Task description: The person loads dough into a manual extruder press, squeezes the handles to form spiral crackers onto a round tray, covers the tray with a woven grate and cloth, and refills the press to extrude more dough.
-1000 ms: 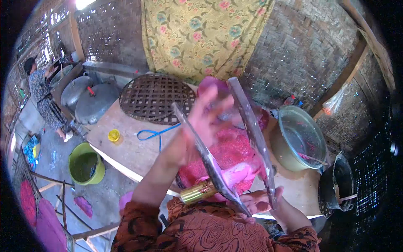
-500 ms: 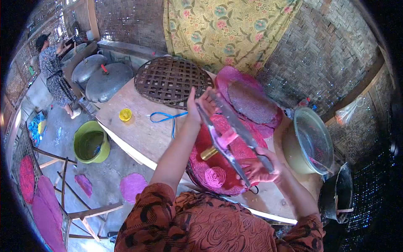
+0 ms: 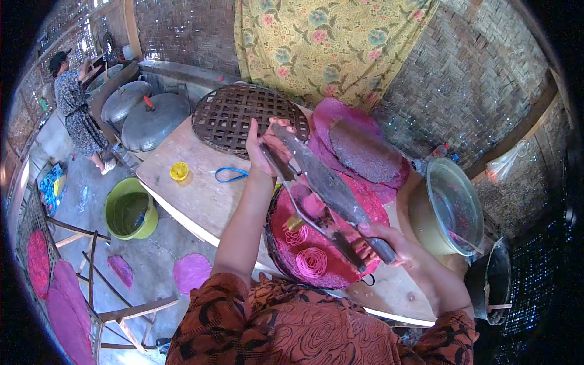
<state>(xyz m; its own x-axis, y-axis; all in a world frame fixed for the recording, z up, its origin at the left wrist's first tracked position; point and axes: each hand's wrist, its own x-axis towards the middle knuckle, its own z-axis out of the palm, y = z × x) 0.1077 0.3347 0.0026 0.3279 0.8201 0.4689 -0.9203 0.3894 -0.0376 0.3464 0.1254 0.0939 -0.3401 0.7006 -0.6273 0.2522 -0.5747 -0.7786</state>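
Note:
A long two-armed hand press [image 3: 328, 176] slants between my hands over the table. My left hand [image 3: 272, 148] is around its upper left end, thumb up and fingers curled at the arms. At the lower right end, my right hand [image 3: 389, 242] is closed around the handles; its lower fingers are partly hidden. Pink dough [image 3: 312, 205] shows between the arms, above a brass tube [image 3: 294, 222]. Beneath the tube lies a coil of thin pink strands [image 3: 297, 236]. A fuller pink coil [image 3: 311, 262] sits nearer me on a red round sheet [image 3: 347, 277] in a dark-rimmed tray.
On the table [image 3: 164, 204] are a yellow cup [image 3: 179, 171], a blue strap [image 3: 230, 175], an upturned woven basket [image 3: 243, 115] and stacked pink discs [image 3: 365, 146]. A large basin [image 3: 447, 207] stands right. Far left, another person [image 3: 76, 109] works beside lidded pots [image 3: 157, 125].
The press has shifted slightly left with both hands, and its tube is now over a second pink coil. That coil was not visible half a second ago.

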